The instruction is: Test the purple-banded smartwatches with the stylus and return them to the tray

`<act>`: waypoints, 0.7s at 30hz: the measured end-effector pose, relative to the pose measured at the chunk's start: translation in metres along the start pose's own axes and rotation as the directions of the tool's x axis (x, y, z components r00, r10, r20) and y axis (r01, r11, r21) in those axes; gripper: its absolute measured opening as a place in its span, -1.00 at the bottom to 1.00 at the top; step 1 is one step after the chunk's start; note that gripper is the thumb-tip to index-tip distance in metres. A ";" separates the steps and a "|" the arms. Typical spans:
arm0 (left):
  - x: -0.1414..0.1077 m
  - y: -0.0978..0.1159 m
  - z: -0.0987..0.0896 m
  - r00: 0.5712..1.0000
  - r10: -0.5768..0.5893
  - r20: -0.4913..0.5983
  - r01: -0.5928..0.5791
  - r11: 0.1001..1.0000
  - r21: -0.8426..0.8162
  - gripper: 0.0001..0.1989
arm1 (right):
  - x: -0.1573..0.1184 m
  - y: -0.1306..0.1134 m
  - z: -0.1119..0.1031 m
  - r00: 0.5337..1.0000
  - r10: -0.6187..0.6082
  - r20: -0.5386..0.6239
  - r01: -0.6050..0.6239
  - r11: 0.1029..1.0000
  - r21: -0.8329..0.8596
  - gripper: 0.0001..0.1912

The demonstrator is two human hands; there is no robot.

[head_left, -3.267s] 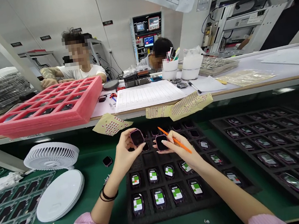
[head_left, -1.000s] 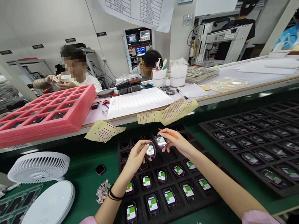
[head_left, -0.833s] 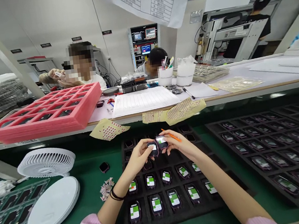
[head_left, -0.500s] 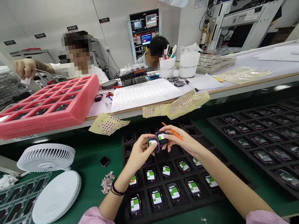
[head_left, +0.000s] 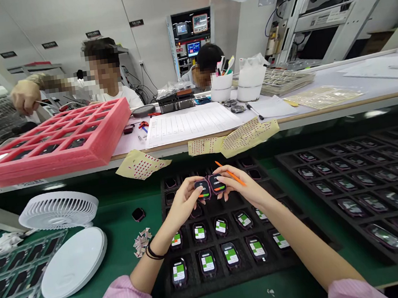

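Hands: the left hand (head_left: 181, 205) and the right hand (head_left: 248, 189) are both closed on what they hold, fingers curled, and meet at the middle of the view above a black foam tray (head_left: 237, 280).

Left hand holds: a left smartwatch (head_left: 202, 189) with a pink case, gripped by its edges, display up.

Right hand holds: a right smartwatch (head_left: 217, 184), also pink-cased, plus an orange stylus (head_left: 232, 176) caught along the fingers. It could be a pen or a plastic pry tool; the view is too poor to tell.

Relation: the two watches sit side by side at the hands' meeting point, touching or nearly so, each closest to its own hand. Their long axes run roughly parallel, pointing away from the person and tilted toward each other.

About them: the foam tray directly below carries rows of smartwatches with green-and-white displays. A second black tray (head_left: 364, 250) lies to the right, and a loose black watch (head_left: 138, 215) lies left of the first tray.

Rest: a white fan (head_left: 58, 210), a white round disc (head_left: 73, 263), paper scraps (head_left: 141, 242) and a clear plastic tray (head_left: 16, 287) sit on the left. Beyond, a pink foam tray (head_left: 41, 162) stands on the table (head_left: 128, 145), and a co-worker's hand (head_left: 25, 97) hovers past it.
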State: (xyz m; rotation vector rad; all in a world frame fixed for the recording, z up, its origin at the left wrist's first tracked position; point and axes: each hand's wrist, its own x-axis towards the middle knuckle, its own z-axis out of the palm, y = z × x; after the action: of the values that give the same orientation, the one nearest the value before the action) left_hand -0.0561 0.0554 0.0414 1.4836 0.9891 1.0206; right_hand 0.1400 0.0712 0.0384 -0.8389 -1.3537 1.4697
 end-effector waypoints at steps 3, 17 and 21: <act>0.000 -0.001 -0.001 1.000 0.004 -0.004 -0.004 1.000 0.012 -0.65 | -0.001 -0.002 0.001 1.000 0.011 0.007 -0.011 1.000 0.004 -0.69; -0.005 0.014 -0.007 0.975 -0.084 0.207 0.154 0.925 -0.348 -0.42 | -0.005 -0.013 -0.005 0.995 0.015 0.095 -0.028 0.991 0.129 -0.52; -0.008 0.015 -0.006 0.987 -0.045 0.155 0.081 0.968 -0.237 -0.42 | -0.005 -0.013 -0.004 0.998 -0.007 0.058 0.002 0.996 0.087 -0.53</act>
State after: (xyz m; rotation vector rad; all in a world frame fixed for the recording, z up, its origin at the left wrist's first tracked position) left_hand -0.0632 0.0480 0.0564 1.2974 0.7710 0.9350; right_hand 0.1477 0.0670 0.0498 -0.7419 -1.3238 1.5490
